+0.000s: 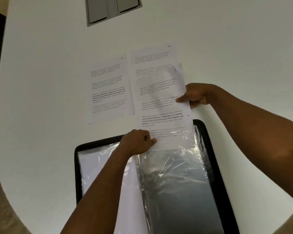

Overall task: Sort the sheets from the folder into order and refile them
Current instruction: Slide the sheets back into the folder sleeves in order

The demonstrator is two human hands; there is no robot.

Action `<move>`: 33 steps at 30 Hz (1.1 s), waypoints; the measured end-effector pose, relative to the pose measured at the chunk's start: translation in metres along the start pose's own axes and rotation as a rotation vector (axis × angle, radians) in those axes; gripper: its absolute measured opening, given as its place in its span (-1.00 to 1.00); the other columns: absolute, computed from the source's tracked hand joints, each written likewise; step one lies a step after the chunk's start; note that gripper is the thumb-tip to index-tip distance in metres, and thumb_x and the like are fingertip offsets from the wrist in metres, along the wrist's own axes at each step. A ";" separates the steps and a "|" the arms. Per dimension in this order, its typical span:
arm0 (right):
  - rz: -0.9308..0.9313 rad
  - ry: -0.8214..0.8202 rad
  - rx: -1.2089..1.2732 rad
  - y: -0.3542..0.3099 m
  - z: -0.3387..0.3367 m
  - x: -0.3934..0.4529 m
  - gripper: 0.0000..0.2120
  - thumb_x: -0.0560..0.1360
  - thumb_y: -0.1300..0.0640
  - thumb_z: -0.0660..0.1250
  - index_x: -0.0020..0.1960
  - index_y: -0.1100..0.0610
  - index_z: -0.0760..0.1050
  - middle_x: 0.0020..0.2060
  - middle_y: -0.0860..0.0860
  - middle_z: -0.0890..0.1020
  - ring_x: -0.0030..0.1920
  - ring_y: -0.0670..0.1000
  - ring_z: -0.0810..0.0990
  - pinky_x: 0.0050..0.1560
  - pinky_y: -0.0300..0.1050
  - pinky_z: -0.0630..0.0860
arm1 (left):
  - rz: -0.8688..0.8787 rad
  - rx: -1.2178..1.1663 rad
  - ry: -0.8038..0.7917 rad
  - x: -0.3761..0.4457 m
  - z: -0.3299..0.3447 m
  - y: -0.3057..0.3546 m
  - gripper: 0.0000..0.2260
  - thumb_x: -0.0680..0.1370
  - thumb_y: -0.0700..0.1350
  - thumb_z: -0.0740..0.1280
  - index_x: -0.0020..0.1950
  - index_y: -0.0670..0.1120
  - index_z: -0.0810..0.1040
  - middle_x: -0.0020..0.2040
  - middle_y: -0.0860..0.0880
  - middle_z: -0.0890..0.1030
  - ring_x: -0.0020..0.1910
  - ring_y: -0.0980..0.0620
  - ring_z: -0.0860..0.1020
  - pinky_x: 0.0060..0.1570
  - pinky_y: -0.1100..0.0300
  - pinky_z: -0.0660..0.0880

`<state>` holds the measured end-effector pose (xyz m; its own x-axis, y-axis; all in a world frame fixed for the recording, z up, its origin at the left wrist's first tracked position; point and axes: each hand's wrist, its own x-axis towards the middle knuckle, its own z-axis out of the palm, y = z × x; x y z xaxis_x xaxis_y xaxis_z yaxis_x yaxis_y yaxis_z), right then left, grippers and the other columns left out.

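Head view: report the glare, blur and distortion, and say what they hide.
Head view: glare streaks the plastic sleeve of the open folder; the sheet pinched by the right hand and left hand is motion-blurred, its corner number unreadable; the sheets marked 9 and 10 read clearly; wide-angle distortion bows the table edge.

We look down on a white table [49, 68] with a rounded edge that curves away at the left and at the lower right. At the far side of the table, a grey recessed panel [112, 10] with two flaps is set into its top. Left of the table lies a dark strip, too dim to name. Soft, even light falls across the table.
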<state>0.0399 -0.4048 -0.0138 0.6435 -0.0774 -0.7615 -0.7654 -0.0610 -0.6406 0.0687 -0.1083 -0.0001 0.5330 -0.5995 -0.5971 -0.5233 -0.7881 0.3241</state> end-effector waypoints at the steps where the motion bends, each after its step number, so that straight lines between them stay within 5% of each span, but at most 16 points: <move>1: 0.000 0.003 0.000 -0.001 0.000 0.001 -0.73 0.50 0.22 0.43 0.18 0.18 0.51 0.03 0.14 0.66 0.02 0.12 0.66 -0.01 -0.01 0.62 | 0.002 0.034 -0.010 0.002 -0.001 0.000 -0.67 0.53 0.23 0.27 -0.30 0.04 0.39 -0.32 0.11 0.49 -0.30 0.10 0.47 -0.26 0.19 0.37; 9: 0.058 -0.108 -0.090 -0.005 0.006 0.006 -0.65 0.47 0.22 0.45 0.23 0.26 0.52 0.09 0.19 0.66 0.11 0.17 0.65 0.10 0.05 0.61 | 0.059 -0.142 -0.052 0.010 -0.005 0.000 -0.81 0.56 0.00 0.31 -0.23 -0.01 0.49 -0.25 0.06 0.56 -0.24 0.08 0.48 -0.24 0.24 0.38; 14: 0.132 -0.285 -0.258 0.001 0.021 0.003 -0.62 0.45 0.24 0.47 0.24 0.24 0.52 0.06 0.17 0.68 -0.03 0.08 0.68 -0.12 -0.12 0.66 | 0.035 -0.261 -0.014 0.010 0.001 0.000 -0.82 0.57 -0.02 0.31 -0.16 -0.08 0.54 -0.21 0.02 0.59 -0.20 0.04 0.53 -0.16 0.17 0.46; 17: 0.122 -0.336 -0.204 0.004 0.022 -0.001 -0.61 0.43 0.22 0.49 0.23 0.21 0.54 0.02 0.13 0.70 -0.03 0.07 0.70 -0.05 -0.08 0.66 | 0.029 -0.284 -0.001 0.007 0.003 0.001 -0.82 0.56 0.00 0.32 -0.14 -0.08 0.55 -0.23 0.06 0.57 -0.24 0.09 0.50 -0.17 0.19 0.46; 21: -0.041 -0.164 0.052 0.012 0.024 0.001 -0.72 0.46 0.09 0.47 0.13 0.15 0.57 0.02 0.09 0.71 -0.02 0.04 0.70 -0.04 -0.08 0.64 | 0.053 -0.293 0.022 0.005 0.005 0.003 -0.87 0.55 -0.02 0.35 -0.15 -0.04 0.57 -0.26 0.10 0.56 -0.27 0.15 0.48 -0.20 0.23 0.44; 23: -0.070 -0.040 -0.022 0.015 0.022 0.004 -0.72 0.45 0.11 0.49 0.10 0.19 0.58 0.01 0.13 0.70 -0.03 0.09 0.70 0.01 -0.02 0.64 | 0.061 -0.292 0.031 0.005 0.005 0.004 -0.85 0.54 -0.03 0.35 -0.11 -0.09 0.60 -0.23 0.03 0.60 -0.27 0.12 0.49 -0.17 0.19 0.47; 29: 0.027 -0.270 -0.354 0.012 0.021 -0.013 -0.73 0.40 0.19 0.53 0.07 0.17 0.59 0.00 0.14 0.69 -0.08 0.10 0.67 -0.04 -0.06 0.63 | 0.054 -0.296 0.061 0.003 0.007 0.006 -0.88 0.53 -0.05 0.36 -0.11 -0.08 0.60 -0.20 0.04 0.61 -0.25 0.13 0.52 -0.22 0.31 0.43; 33: -0.037 -0.229 -0.227 0.019 0.026 -0.016 -0.69 0.40 0.11 0.54 0.09 0.17 0.59 -0.02 0.13 0.69 -0.06 0.09 0.67 0.03 -0.01 0.62 | 0.055 -0.308 0.063 0.001 0.007 0.007 -0.88 0.52 -0.05 0.38 -0.10 -0.10 0.61 -0.18 0.00 0.64 -0.20 0.05 0.57 -0.17 0.24 0.50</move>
<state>0.0154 -0.3790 -0.0160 0.6352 0.1532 -0.7570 -0.7063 -0.2816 -0.6495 0.0605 -0.1139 -0.0040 0.5543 -0.6426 -0.5290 -0.3322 -0.7536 0.5673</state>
